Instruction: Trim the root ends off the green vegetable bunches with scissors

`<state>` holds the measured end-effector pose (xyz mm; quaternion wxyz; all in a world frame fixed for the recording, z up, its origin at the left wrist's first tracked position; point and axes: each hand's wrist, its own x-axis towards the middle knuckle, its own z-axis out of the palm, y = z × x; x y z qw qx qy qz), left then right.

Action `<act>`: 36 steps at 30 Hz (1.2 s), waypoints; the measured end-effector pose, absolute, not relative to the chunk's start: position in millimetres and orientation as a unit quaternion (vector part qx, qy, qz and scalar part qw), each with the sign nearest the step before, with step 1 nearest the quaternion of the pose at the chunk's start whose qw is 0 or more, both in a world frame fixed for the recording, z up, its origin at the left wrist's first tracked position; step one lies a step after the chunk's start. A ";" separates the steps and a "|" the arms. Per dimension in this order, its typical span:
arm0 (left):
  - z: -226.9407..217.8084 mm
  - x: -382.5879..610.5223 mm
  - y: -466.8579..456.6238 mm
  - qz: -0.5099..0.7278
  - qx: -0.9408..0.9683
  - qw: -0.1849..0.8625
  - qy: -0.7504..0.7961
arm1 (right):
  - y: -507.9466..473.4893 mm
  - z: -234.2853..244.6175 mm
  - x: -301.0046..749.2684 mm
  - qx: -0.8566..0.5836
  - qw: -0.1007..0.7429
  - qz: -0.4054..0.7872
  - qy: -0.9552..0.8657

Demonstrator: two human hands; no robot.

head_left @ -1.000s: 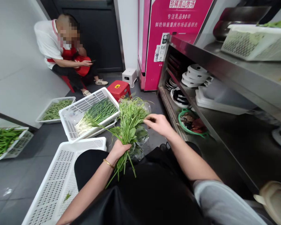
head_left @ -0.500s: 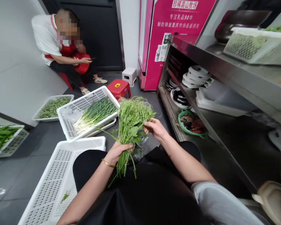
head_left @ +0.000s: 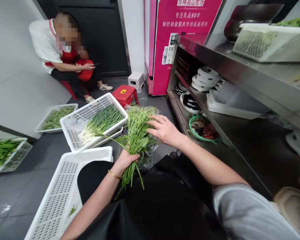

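A leafy bunch of pea shoots with thin curling tendrils is held upright over my lap. My left hand is wrapped round its stems, whose cut ends hang below the fist. At the right side of the leaves is my right hand, fingers apart and slightly bent, the fingertips at the edge of the bunch. Whether they touch it I cannot tell. Behind and below the bunch shows a clear plastic bag, partly hidden. On my left lies a white basket with one green leaf in it.
Ahead, a white basket holds scallions. Baskets of green beans and long green vegetables stand left. A seated person holds a phone. A red stool stands ahead; a metal shelf borders my right.
My right hand has opened from its pinch on the leaves and lifted slightly, its fingers now spread. My left hand keeps its hold on the stems. The view has shifted slightly.
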<state>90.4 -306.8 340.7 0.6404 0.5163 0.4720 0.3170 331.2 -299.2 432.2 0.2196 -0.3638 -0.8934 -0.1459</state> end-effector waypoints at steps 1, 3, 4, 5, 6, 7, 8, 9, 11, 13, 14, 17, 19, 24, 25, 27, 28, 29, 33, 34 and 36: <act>341.8 90.1 -307.1 0.315 0.511 0.646 0.471 | -293.5 432.3 333.0 -0.343 0.185 -0.157 -0.907; 343.9 88.5 -307.6 0.309 0.491 0.664 0.472 | -284.2 430.0 337.8 -0.327 0.143 -0.166 -0.919; 344.7 87.5 -307.9 0.307 0.478 0.674 0.472 | -281.8 428.0 339.9 -0.324 0.133 -0.166 -0.922; 345.2 86.6 -308.1 0.306 0.466 0.685 0.470 | -281.1 425.5 341.0 -0.324 0.129 -0.165 -0.923; 345.5 86.1 -308.3 0.306 0.454 0.694 0.467 | -282.0 422.6 340.7 -0.328 0.132 -0.165 -0.921; 345.5 86.0 -308.4 0.305 0.443 0.702 0.466 | -283.9 419.4 339.0 -0.339 0.143 -0.164 -0.915; 345.4 86.5 -308.5 0.303 0.435 0.709 0.465 | -286.2 415.9 336.1 -0.358 0.164 -0.159 -0.905; 345.2 87.4 -308.7 0.300 0.430 0.714 0.464 | -288.2 412.3 332.3 -0.385 0.199 -0.149 -0.889; 345.0 90.0 -308.8 0.297 0.434 0.712 0.465 | -288.8 406.3 325.6 -0.452 0.305 -0.099 -0.832; 345.2 92.1 -308.7 0.297 0.450 0.701 0.468 | -284.0 404.1 326.3 -0.503 0.434 0.005 -0.748; 345.3 92.6 -308.6 0.298 0.456 0.694 0.472 | -280.6 405.4 331.2 -0.515 0.499 0.062 -0.694; 344.9 92.0 -308.0 0.301 0.467 0.674 0.486 | -275.8 420.7 364.5 -0.487 0.693 0.170 -0.503; 343.1 91.1 -307.4 0.305 0.479 0.661 0.490 | -284.4 438.3 393.7 -0.421 0.811 0.175 -0.367; 335.4 91.3 -302.6 0.282 0.539 0.605 0.514 | -336.8 472.4 413.9 -0.404 0.810 0.095 -0.414; 333.9 91.7 -301.0 0.271 0.562 0.583 0.520 | -344.9 472.9 402.5 -0.448 0.717 0.101 -0.525; 331.0 92.9 -298.1 0.260 0.614 0.531 0.524 | -351.4 466.2 366.7 -0.491 0.449 0.144 -0.733; 329.6 93.7 -297.0 0.260 0.637 0.507 0.519 | -349.3 459.7 344.9 -0.491 0.345 0.147 -0.786; 328.5 94.7 -296.4 0.263 0.657 0.486 0.513 | -344.2 451.7 322.8 -0.488 0.284 0.139 -0.813; 327.2 98.6 -297.3 0.225 0.699 0.437 0.519 | -314.1 421.6 256.2 -0.519 0.160 0.156 -0.825; 327.9 99.0 -297.8 0.204 0.704 0.427 0.529 | -308.8 418.1 247.9 -0.540 0.154 0.158 -0.812; 330.2 99.0 -298.0 0.172 0.714 0.406 0.543 | -302.5 417.8 239.8 -0.574 0.180 0.168 -0.781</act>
